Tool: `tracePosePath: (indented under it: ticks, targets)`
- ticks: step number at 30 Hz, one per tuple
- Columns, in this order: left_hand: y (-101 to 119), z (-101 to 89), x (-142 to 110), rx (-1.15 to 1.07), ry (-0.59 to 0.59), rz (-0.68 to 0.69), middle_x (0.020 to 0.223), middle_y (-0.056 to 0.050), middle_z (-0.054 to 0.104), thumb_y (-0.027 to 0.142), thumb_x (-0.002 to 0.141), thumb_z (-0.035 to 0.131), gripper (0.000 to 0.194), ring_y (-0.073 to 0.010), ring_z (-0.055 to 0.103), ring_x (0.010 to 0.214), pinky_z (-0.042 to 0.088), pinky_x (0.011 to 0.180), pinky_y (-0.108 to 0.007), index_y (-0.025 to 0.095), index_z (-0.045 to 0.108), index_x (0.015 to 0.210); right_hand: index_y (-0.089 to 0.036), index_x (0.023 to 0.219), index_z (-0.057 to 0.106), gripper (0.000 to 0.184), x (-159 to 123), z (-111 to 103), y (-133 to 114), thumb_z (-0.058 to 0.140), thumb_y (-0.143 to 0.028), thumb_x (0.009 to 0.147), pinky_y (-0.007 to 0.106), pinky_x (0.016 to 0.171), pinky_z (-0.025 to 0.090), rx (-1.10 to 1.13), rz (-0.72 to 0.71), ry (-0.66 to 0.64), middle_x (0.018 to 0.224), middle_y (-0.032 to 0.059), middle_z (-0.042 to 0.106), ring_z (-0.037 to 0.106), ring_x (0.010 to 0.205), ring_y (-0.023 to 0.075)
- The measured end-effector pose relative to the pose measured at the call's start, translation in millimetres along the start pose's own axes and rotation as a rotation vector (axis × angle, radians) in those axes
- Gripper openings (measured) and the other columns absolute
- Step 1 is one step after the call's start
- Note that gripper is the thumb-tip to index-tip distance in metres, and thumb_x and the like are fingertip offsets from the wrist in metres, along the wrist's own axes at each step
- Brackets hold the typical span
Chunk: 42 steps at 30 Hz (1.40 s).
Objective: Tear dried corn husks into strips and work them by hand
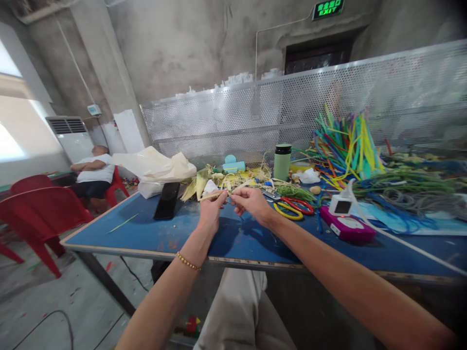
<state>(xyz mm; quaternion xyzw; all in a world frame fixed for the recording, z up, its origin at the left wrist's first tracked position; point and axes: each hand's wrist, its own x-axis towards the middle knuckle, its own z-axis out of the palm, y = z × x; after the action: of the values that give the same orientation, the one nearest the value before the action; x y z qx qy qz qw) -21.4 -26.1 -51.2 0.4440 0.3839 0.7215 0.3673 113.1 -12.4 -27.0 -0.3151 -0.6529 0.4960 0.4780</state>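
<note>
Both of my hands meet above the blue table (146,238), fingers pinched close together. A pale strip of dried husk (209,196) is held in my left hand (211,211) and sticks out to its left. My right hand (251,201) pinches the same small husk piece from the other side, its fingertips almost touching the left ones. Fingers hide most of the piece. Just behind them lies a pile of dry husks (200,182) and straw-coloured scraps. Scissors with red and yellow handles (292,209) rest to the right of my right hand.
A black phone (167,201) and a white plastic bag (156,165) lie left. A green bottle (282,163), colourful strips (350,146), a magenta box (346,226) and a white cable (401,236) are right. A perforated metal panel (237,116) stands behind; a person (93,170) sits far left.
</note>
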Motion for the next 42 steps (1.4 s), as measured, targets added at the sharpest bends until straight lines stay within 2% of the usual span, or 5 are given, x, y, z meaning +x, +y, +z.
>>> tracePosePath:
  ticks: [8,17,23,28,42]
  targets:
    - [4,4.8,-4,-0.172,-0.150,-0.044,0.060,0.002,0.057,0.028,0.051,0.083,0.034,-0.0081,0.046,0.053,0.033,0.054,-0.025,0.014,0.067,0.078,-0.017,0.065,0.057,0.015,0,-2,-1,0.064,-0.029,0.070,0.019,0.034,0.040,-0.051,-0.093,-0.006,0.052,-0.0031,0.058,0.049,0.038,0.0075]
    - [8,4.9,-6,-0.199,-0.174,0.000,0.058,0.001,0.054,0.029,0.057,0.081,0.024,-0.0084,0.045,0.055,0.034,0.055,-0.025,0.013,0.065,0.065,-0.017,0.060,0.053,0.027,-1,-1,-4,0.068,-0.037,0.070,0.019,0.031,0.037,-0.038,-0.083,-0.018,0.050,-0.0033,0.056,0.047,0.034,0.0067]
    - [8,4.5,-4,-0.225,-0.201,-0.005,0.059,0.001,0.052,0.034,0.060,0.079,0.027,-0.0079,0.045,0.055,0.033,0.055,-0.025,0.014,0.062,0.062,-0.016,0.075,0.059,0.035,0,-2,-5,0.075,-0.046,0.064,0.020,0.029,0.034,0.079,-0.069,0.045,0.060,-0.0022,0.061,0.044,0.034,0.0060]
    - [9,5.6,-6,-0.184,-0.244,0.024,0.061,0.001,0.052,0.035,0.063,0.077,0.025,-0.0085,0.044,0.057,0.034,0.057,-0.025,0.014,0.063,0.063,-0.015,0.065,0.059,0.030,2,-4,-3,0.071,-0.043,0.069,0.021,0.032,0.028,0.059,-0.150,0.067,0.037,-0.0062,0.045,0.035,0.031,0.0064]
    - [8,5.6,-7,-0.206,-0.228,0.035,0.061,0.000,0.054,0.032,0.064,0.078,0.020,-0.0094,0.045,0.060,0.036,0.059,-0.025,0.014,0.068,0.065,-0.017,0.059,0.056,0.027,-1,-5,-6,0.064,-0.039,0.074,0.023,0.041,0.033,-0.081,-0.174,0.121,0.039,-0.0050,0.046,0.040,0.036,0.0081]
